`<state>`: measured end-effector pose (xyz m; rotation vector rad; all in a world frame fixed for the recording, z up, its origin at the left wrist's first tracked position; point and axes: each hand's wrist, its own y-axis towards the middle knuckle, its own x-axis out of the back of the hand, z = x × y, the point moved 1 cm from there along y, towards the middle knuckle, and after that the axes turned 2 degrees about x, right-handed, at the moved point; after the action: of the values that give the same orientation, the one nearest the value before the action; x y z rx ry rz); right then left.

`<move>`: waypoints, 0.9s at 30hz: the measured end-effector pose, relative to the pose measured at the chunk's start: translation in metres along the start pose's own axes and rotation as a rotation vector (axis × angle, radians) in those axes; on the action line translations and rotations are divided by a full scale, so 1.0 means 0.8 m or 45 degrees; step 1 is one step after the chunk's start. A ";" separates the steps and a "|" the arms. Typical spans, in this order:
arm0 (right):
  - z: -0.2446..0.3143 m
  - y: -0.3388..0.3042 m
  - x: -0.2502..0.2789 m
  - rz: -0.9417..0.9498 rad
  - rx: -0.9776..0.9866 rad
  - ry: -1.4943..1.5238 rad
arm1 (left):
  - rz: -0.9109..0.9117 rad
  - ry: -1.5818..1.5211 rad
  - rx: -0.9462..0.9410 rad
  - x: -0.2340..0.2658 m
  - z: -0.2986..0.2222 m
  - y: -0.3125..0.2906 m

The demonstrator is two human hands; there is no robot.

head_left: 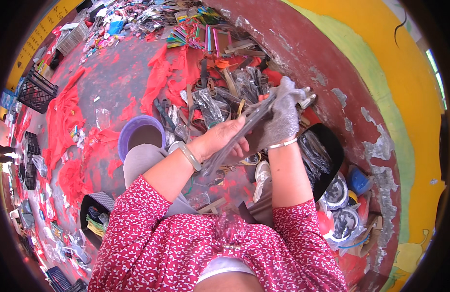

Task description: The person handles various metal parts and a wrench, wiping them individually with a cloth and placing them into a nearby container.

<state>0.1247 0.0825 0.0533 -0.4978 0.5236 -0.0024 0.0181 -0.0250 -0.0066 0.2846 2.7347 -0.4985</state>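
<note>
My left hand (224, 137) is bare, with a pale bangle at the wrist, and grips the lower part of a long dark strap in a clear plastic sleeve (244, 127). My right hand (283, 114) wears a grey knit glove and a thin bracelet. It is closed on the upper end of the same sleeved strap. The strap runs slantwise from lower left to upper right between both hands, above my knees. Under the hands lies a heap of straps and plastic sleeves (220, 92).
A purple bucket (139, 136) stands left of my knee. A black tub (327, 155) with clear-wrapped items sits at the right by the maroon wall (322, 63). Red cloth scraps (64, 117) cover the floor. Black crates (35, 92) stand far left, a dark bin (96, 214) lower left.
</note>
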 end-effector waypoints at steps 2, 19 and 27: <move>0.004 0.008 0.008 -0.061 0.108 -0.029 | 0.095 0.162 -0.108 -0.005 0.003 0.000; -0.087 0.041 0.035 0.721 0.741 -1.071 | -0.288 0.216 -0.348 -0.002 0.021 0.014; -0.082 0.055 0.038 0.821 1.338 -1.274 | -0.321 0.976 -0.524 0.041 -0.018 0.009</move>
<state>0.1142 0.0873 -0.0305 0.7163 -0.3550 0.5378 -0.0144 -0.0087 -0.0082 0.0121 3.5460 0.1810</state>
